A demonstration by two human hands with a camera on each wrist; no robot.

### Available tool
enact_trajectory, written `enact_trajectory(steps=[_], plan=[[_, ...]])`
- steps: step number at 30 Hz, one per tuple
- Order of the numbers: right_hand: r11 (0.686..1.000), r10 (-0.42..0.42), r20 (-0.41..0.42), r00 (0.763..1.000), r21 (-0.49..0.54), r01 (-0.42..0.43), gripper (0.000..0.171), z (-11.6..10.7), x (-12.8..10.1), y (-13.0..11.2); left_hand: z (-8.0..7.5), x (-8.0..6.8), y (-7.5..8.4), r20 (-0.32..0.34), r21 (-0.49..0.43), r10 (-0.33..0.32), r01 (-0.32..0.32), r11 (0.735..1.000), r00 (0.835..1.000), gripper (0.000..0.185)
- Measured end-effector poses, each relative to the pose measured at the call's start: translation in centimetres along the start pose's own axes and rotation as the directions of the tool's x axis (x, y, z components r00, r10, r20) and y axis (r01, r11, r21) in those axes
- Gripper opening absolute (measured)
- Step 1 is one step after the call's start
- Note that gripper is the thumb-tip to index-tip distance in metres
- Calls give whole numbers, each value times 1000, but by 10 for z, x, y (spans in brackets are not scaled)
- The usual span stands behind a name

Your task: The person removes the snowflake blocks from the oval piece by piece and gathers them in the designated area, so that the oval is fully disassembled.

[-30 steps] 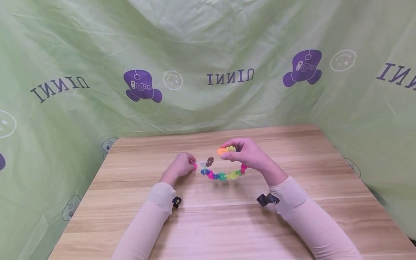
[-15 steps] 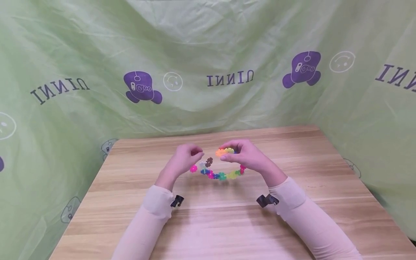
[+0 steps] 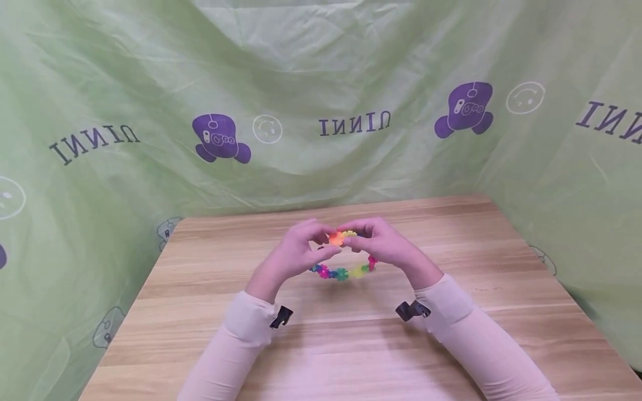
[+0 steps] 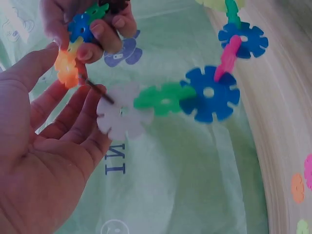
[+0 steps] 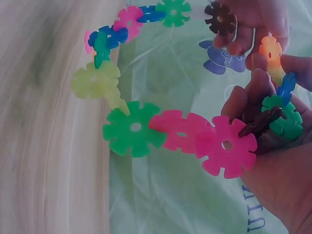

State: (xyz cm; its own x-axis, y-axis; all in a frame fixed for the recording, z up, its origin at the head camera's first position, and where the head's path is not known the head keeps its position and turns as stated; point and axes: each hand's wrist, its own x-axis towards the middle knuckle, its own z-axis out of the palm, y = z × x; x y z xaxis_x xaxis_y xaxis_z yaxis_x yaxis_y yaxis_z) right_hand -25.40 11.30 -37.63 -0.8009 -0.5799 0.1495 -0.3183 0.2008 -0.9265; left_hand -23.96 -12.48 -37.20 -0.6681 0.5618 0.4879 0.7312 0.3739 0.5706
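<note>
A chain of colourful snowflake-shaped interlocking plastic discs hangs in an open loop above the table, its green disc (image 3: 342, 274) at the low middle. My right hand (image 3: 386, 242) pinches the chain near its upper end, by the yellow and orange discs. Around the edge of the orange end disc (image 4: 67, 68), the thumb and index finger of my left hand (image 3: 288, 256) close from the left. The brown disc (image 5: 220, 19) at the other end hangs free, joined to the white disc (image 4: 122, 114), before my left fingers. Two pink discs (image 5: 226, 146) dangle beside my right palm.
Loose discs lie on the wooden table (image 3: 321, 356), among them an orange piece (image 4: 298, 187) and a pink piece (image 4: 309, 170). A green printed curtain (image 3: 351, 167) stands behind the table and at its sides. Black wrist cameras (image 3: 282, 316) sit on both cuffs.
My left hand has moved right and slightly up, from beside a loose pink disc to the orange end disc. The right hand keeps its grip, nearly still.
</note>
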Motion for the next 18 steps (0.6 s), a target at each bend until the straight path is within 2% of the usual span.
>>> enact_trajectory(steps=[9, 18], plan=[[999, 39, -31, 999, 9, -39, 26, 2, 0, 2, 5, 1, -3, -57, 2, 75, -75, 997, 996, 15], [998, 63, -58, 996, 12, -63, 21, 4, 1, 3, 3, 0, -1, -86, -31, 46, -49, 998, 995, 14]])
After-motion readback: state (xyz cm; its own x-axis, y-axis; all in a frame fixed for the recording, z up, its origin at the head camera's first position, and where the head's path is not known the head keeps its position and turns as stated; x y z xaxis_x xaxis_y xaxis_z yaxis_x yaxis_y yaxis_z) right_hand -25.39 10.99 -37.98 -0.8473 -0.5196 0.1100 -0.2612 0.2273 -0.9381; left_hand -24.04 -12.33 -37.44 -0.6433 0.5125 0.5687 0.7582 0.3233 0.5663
